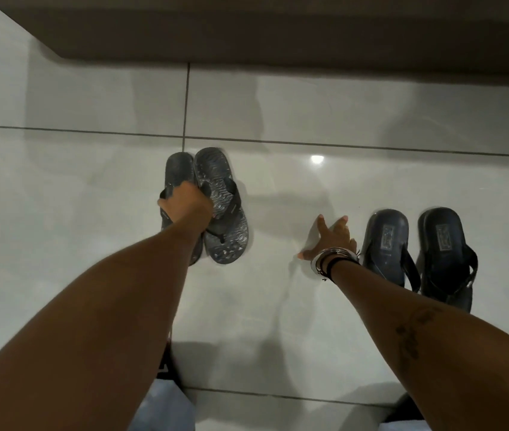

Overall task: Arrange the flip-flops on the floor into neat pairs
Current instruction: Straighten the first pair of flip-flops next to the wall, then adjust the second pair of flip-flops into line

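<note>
Two grey patterned flip-flops lie side by side at the centre of the white tiled floor: the left one (179,169) and the right one (222,209). My left hand (186,202) is closed over their straps where they meet. To the right, two dark blue flip-flops stand as a pair, one (386,241) beside the other (442,244). My right hand (334,241) is spread with fingers apart just left of the blue pair, holding nothing; bangles circle its wrist.
A dark brown wall base or furniture edge (278,32) runs along the top. Glossy white floor tiles (60,188) spread to the left and between the pairs. My light trousers (166,409) show at the bottom.
</note>
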Available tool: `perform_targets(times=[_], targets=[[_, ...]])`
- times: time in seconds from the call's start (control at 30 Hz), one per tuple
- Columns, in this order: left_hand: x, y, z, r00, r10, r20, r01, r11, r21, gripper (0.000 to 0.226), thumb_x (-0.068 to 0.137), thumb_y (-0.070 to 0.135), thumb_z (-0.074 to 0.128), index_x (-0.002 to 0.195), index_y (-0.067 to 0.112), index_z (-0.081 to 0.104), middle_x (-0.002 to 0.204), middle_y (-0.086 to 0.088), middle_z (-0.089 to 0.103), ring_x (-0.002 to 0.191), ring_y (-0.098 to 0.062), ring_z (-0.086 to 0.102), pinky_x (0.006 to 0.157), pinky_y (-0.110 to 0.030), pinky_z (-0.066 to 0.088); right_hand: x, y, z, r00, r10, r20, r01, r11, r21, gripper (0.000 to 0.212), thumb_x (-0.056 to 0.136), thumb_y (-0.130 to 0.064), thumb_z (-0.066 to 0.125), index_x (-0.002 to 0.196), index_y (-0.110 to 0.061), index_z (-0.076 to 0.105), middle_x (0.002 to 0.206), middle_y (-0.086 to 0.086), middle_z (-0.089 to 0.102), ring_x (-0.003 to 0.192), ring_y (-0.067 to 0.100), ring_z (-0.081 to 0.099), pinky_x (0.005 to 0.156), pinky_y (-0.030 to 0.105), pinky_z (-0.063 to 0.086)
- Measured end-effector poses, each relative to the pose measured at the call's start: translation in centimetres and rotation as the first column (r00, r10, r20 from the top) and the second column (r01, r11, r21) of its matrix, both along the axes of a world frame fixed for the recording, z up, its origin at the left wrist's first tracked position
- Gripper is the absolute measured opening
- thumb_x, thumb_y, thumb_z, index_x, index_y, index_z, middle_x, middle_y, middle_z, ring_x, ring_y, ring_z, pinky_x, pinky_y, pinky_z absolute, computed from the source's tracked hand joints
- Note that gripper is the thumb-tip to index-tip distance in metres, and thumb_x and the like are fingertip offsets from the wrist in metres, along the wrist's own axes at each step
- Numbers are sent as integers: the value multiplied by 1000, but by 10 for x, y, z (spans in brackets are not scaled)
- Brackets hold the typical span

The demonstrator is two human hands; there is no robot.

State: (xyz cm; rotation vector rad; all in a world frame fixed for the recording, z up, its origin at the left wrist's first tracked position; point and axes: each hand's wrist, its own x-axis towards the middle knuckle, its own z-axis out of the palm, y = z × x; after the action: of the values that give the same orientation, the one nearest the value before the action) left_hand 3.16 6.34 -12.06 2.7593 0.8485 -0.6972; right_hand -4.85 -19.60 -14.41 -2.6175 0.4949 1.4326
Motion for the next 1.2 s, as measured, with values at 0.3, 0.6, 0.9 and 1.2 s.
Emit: perform_targets(times=[0.3, 0.6, 0.9, 1.2], targets=[[17, 38, -6, 998, -45, 45, 45, 999, -3, 44, 96, 48, 48, 101, 6, 63, 97, -14, 67, 100, -35, 60, 104, -48, 28, -3, 20, -4, 999, -18, 34, 20, 998, -56, 110, 75, -49, 76, 153, -33, -1, 159, 21, -16, 148, 37, 5, 117, 46, 24], [16, 47, -8, 997, -70, 29, 70, 998, 3, 43, 94, 48, 52, 99, 7, 66, 96, -17, 69, 99, -35, 61, 107, -49, 27, -1, 16, -5, 991, -131, 39, 130, 991, 28, 106, 71, -49, 77, 152, -36, 9, 161, 12, -13, 147, 33, 10, 119, 48, 19], [-17, -34, 9, 864, -487, 132, 480, 874, 77, 54, 96, 38, 42, 126, -5, 54, 132, -31, 51, 125, -45, 45, 113, -64, 19, -16, -82, 37, 878, -121, 462, 215, 964, -157, 42, 84, -32, 58, 123, -17, 59, 138, 14, 48, 119, 36, 49, 96, 42, 42], [-53, -186, -26, 758, -629, -174, 591, 775, -225, 68, 99, 52, 34, 151, 8, 29, 162, -19, 14, 150, -32, 14, 120, -52, 9, -57, -173, 22, 926, -357, 120, 376, 887, -266, 20, 74, -31, 66, 92, -22, 64, 104, 7, 70, 108, 31, 61, 100, 49, 34]])
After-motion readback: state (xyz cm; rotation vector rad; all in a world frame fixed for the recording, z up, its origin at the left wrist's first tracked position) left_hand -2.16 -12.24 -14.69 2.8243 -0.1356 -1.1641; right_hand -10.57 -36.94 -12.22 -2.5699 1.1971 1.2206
